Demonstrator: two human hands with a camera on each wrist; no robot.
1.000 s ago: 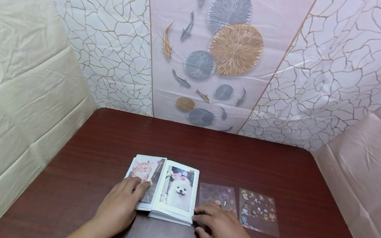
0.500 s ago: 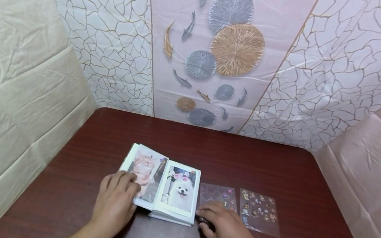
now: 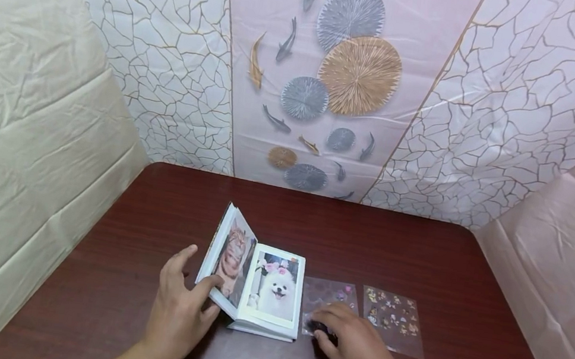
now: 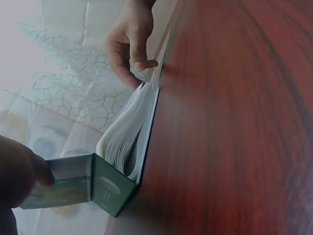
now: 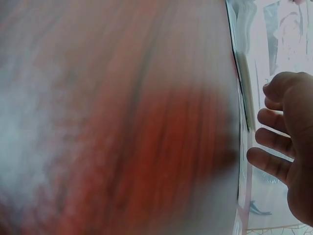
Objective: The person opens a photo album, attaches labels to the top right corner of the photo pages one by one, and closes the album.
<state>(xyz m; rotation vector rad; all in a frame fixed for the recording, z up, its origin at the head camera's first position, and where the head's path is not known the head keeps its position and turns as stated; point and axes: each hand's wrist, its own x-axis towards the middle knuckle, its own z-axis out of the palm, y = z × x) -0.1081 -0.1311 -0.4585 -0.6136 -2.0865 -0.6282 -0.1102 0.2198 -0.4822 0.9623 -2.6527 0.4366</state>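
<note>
An open photo album [image 3: 270, 327] lies on the table, with a cat photo [image 3: 232, 256] on the left side and a white dog photo [image 3: 276, 286] on the right. Its left half stands raised at a slant. My left hand [image 3: 180, 304] holds that half by its lower left edge, one finger over the page side. In the left wrist view a finger shows against the green cover [image 4: 68, 188]. Over the near part of a clear sticker sheet [image 3: 317, 288], right of the album, my right hand [image 3: 354, 340] hovers with loosely bent fingers and nothing in them.
A second clear sheet with several small stickers [image 3: 393, 315] lies farther right on the dark red-brown table [image 3: 182, 202]. Patterned cloth [image 3: 297, 145] hangs behind the far edge, and pale cloth [image 3: 40, 173] closes off the left side.
The album's left half has risen from nearly flat to a steep slant, lifted by my left hand. My right hand has drifted slightly right, away from the album's edge.
</note>
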